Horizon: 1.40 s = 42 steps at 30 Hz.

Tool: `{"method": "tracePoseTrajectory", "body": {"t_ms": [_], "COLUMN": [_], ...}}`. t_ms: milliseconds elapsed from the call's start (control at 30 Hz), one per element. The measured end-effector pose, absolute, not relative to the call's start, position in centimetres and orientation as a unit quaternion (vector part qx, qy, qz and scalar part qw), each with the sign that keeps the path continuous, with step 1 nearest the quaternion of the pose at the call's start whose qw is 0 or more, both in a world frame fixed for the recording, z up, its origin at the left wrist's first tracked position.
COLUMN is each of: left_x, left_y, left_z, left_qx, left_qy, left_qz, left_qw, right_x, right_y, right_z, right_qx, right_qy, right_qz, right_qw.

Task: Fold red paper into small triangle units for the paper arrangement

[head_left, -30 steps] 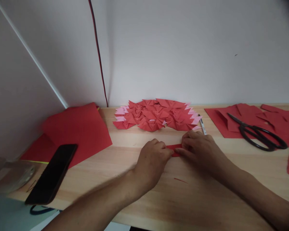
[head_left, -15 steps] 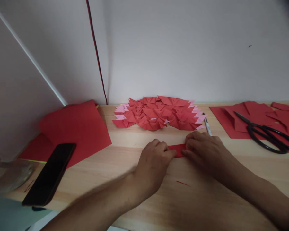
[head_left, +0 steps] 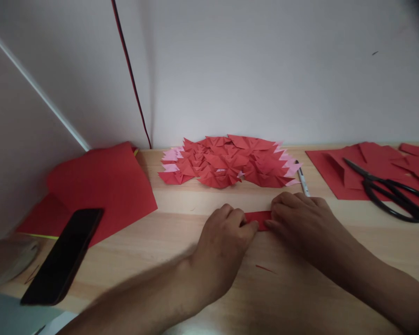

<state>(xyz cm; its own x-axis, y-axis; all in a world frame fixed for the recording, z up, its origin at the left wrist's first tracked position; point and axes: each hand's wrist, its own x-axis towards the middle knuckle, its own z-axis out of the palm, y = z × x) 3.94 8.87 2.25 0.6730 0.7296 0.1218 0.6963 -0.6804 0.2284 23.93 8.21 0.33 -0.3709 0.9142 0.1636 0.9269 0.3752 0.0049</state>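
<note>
Between my hands lies a small piece of red paper (head_left: 259, 219), flat on the wooden table; its two ends are hidden under my fingers. My left hand (head_left: 226, 249) is closed on its left end, with the thumb along the near edge. On the right end, my right hand (head_left: 300, 221) pinches the paper with curled fingers. Just beyond both hands spreads a cluster of folded red paper pieces (head_left: 226, 160), with pink ones at its two sides. A thin red paper scrap (head_left: 265, 269) rests on the near side of the hands.
Black-handled scissors (head_left: 387, 188) lie on red paper sheets (head_left: 328, 174) at the right. A pen (head_left: 302, 179) is beyond my right hand. At the left, a black phone (head_left: 64, 256) overlaps larger red sheets (head_left: 101, 181). A wall (head_left: 258, 70) rises behind the table (head_left: 125, 274).
My view has shifted slightly, so things at the sides appear farther out. Both hands keep hold of the red paper, with little visible movement.
</note>
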Motion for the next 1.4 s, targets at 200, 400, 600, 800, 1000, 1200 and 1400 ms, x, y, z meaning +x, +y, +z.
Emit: {"method": "tracePoseTrajectory", "body": {"t_ms": [200,400,600,800,1000,1200,1400], "left_x": [3.8,3.6,3.8,3.8,3.8,3.9,3.9], "left_y": [8.9,9.0,9.0,8.9,8.9,9.0,9.0], "left_z": [2.1,1.7,1.7,1.7,1.6,1.8,1.5], "left_qx": [0.909,0.913,0.915,0.917,0.913,0.916,0.914], "left_qy": [0.389,0.381,0.378,0.377,0.387,0.38,0.383], "left_qz": [0.121,0.133,0.134,0.119,0.12,0.123,0.13], "left_qw": [0.094,0.068,0.046,0.044,0.047,0.035,0.023], "right_x": [23.8,24.7,24.9,24.2,24.1,25.4,26.4], "right_y": [8.2,8.4,8.6,8.5,8.4,8.9,9.2], "right_z": [0.5,0.5,0.3,0.5,0.6,0.7,0.7], "right_qx": [-0.559,-0.551,-0.552,-0.556,-0.548,-0.549,-0.541], "right_qy": [-0.824,-0.831,-0.828,-0.824,-0.828,-0.832,-0.834], "right_qz": [-0.075,-0.029,-0.034,-0.083,-0.1,-0.026,0.01], "right_qw": [0.054,0.077,0.093,0.067,0.07,0.075,0.111]}}
